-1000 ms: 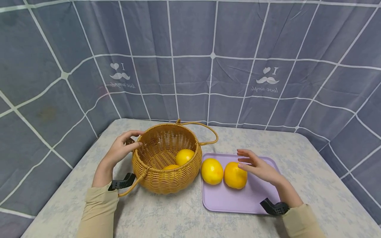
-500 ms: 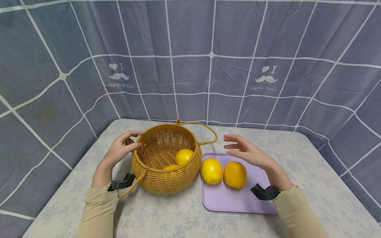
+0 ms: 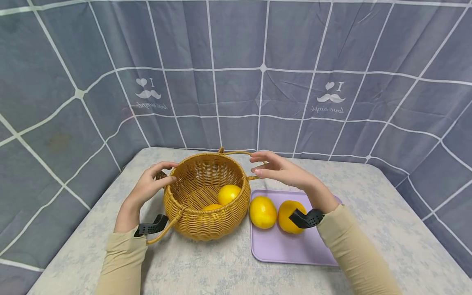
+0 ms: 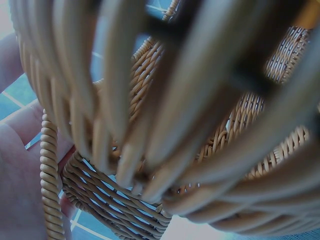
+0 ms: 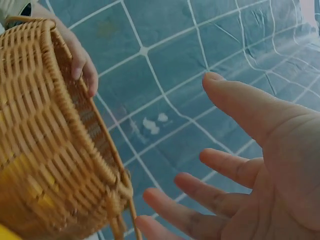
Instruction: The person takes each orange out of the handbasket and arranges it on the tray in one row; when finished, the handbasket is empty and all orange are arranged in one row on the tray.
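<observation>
While left hand point(image 3: 146, 185) holds basket point(image 3: 203, 226), right hand point(image 3: 285, 170) hovers by handle point(image 3: 237, 153).

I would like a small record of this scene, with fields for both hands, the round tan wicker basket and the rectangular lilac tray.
Left hand: holds the rim of the round tan wicker basket
Right hand: fingers spread by its right wicker handle, contact unclear
Basket contents: two round yellow fruits, one partly hidden
Rectangular lilac tray: two round yellow-orange fruits
</observation>
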Tool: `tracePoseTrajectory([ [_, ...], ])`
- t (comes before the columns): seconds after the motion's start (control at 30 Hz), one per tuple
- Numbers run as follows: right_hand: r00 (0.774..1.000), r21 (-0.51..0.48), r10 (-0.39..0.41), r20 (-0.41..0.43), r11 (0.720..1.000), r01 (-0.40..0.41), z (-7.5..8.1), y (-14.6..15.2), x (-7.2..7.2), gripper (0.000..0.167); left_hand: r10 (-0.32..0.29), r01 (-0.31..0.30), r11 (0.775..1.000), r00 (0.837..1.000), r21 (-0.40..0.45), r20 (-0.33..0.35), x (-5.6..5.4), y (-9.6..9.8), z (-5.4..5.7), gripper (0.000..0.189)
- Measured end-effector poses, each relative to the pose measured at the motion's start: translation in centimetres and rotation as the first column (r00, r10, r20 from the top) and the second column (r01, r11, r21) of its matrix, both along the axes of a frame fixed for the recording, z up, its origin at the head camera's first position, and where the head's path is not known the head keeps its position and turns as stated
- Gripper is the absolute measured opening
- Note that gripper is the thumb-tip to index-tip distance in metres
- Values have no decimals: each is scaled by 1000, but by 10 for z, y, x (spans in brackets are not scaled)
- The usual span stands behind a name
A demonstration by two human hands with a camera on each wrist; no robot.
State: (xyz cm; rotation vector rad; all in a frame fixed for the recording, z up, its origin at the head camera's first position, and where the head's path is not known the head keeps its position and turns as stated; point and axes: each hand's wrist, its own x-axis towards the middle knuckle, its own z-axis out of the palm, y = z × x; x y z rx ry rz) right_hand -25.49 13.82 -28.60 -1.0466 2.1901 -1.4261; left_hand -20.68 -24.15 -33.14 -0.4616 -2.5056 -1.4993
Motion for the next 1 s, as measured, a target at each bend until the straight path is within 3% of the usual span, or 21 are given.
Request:
tracePoseTrajectory([
  [0.23,999,38,30,13,999,-30,15,-28,-7,52,14,-14,1000,1000,-4,7,-16,-11,-19,38],
  [0.4,998,81,49,25,995,-51,20,-47,-12,54,-3,3,1000,1000,9,-10,-7,-5,-8,37],
  [0.6,991,62,98,92,993,-104,21,-69,-20,53,-12,12,1000,1000,12,-3,2,1,3,36],
  [0.87,973,24,152,174,987,-159,20,-98,-29,52,-12,12,1000,1000,19,5,4,2,4,36],
  [1.0,960,19,177,216,983,-185,17,-111,-34,53,-16,16,1000,1000,23,1,-3,-2,-5,37],
])
